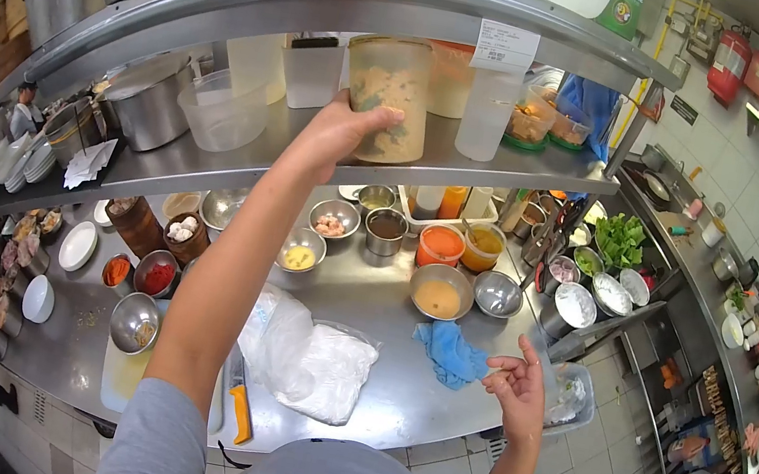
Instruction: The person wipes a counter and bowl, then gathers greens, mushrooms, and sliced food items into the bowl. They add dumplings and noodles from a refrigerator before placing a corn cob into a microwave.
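Left hand (344,136) clamped on tub (394,79) at shelf (527,164); likely heavyish, semi-stiff, maybe slick: grip mid-wall. Right hand (523,390) below shelf, part-curled, can't tell if gripping.

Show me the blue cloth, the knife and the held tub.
Blue cloth (450,354): head view, middle of its folds.
Knife (240,415): head view, its orange handle.
Held tub (394,77): head view, upper side wall.

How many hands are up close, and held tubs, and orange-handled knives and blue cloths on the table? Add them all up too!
Hands: 2 (left hand, right hand)
Held tub: 1
Orange-handled knife: 1
Blue cloth: 1
Total: 5
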Tool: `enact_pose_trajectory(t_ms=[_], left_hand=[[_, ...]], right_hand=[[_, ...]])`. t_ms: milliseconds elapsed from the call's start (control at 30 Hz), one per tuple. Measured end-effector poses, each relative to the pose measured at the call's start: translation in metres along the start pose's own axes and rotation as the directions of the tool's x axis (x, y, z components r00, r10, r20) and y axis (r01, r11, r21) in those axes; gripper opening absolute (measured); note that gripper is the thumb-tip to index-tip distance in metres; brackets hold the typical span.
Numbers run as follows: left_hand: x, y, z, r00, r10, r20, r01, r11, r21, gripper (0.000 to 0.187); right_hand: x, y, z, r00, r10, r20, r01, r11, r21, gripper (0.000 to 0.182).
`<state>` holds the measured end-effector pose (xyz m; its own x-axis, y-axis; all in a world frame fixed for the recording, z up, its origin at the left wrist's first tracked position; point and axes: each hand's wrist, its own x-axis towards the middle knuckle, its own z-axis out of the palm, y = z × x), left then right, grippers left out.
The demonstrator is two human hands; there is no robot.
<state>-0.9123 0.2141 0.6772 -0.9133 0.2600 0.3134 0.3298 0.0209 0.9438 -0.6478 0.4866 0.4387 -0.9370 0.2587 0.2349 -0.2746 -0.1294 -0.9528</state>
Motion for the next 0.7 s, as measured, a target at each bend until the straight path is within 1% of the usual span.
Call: enact_pose_trajectory(t_ms=[67,133,167,233,267,333,367,433,467,533,667,700], left_hand=[[0.015,0.001,-0.001,1.0,-0.015,-0.007,0.015,1.0,0.007,0.073],[0.03,0.004,-0.001,0.997,0.069,0.017,-0.069,0.997,0.031,0.075],[0.042,0.004,-0.001,0.998,0.068,0.013,-0.068,0.997,0.034,0.075],[0.068,-0.002,-0.001,0.991,0.105,-0.077,-0.095,0.987,0.131,0.073],[0.078,-0.007,-0.001,0.991,0.105,-0.081,-0.093,0.987,0.134,0.073],[0.096,-0.019,0.001,0.943,0.306,-0.129,-0.271,0.933,0.236,0.074],[0.105,-0.025,0.0,0.943,0.306,-0.132,-0.269,0.933,0.24,0.074],[0.119,-0.036,-0.003,0.904,0.357,-0.237,-0.276,0.908,0.314,0.077],[0.124,-0.043,-0.004,0.903,0.357,-0.24,-0.274,0.908,0.317,0.077],[0.126,-0.051,0.001,0.772,0.537,-0.34,-0.39,0.823,0.413,0.082],[0.133,-0.062,-0.001,0.792,0.523,-0.316,-0.37,0.822,0.434,0.084],[0.136,-0.062,-0.001,0.816,0.485,-0.314,-0.339,0.842,0.42,0.084]], right_hand=[[0.008,0.002,-0.008,1.0,0.011,0.016,-0.011,1.0,-0.013,0.076],[0.014,0.006,-0.016,1.0,0.022,0.015,-0.022,1.0,-0.02,0.076],[0.018,0.009,-0.018,1.0,0.023,0.019,-0.023,1.0,-0.019,0.076],[0.023,0.014,-0.022,0.999,0.035,0.032,-0.034,0.999,-0.033,0.074],[0.025,0.017,-0.023,0.999,0.036,0.037,-0.035,0.999,-0.031,0.074],[0.028,0.022,-0.022,0.997,0.058,0.056,-0.057,0.998,-0.023,0.073],[0.03,0.025,-0.021,0.996,0.059,0.06,-0.058,0.998,-0.021,0.073],[0.035,0.03,-0.019,0.991,0.089,0.102,-0.087,0.996,-0.019,0.072],[0.037,0.033,-0.019,0.99,0.09,0.107,-0.088,0.996,-0.017,0.072],[0.039,0.039,-0.019,0.985,0.095,0.141,-0.087,0.994,-0.062,0.072],[0.043,0.041,-0.016,0.976,0.125,0.176,-0.114,0.991,-0.071,0.071],[0.045,0.041,-0.015,0.974,0.131,0.184,-0.124,0.991,-0.051,0.071]])
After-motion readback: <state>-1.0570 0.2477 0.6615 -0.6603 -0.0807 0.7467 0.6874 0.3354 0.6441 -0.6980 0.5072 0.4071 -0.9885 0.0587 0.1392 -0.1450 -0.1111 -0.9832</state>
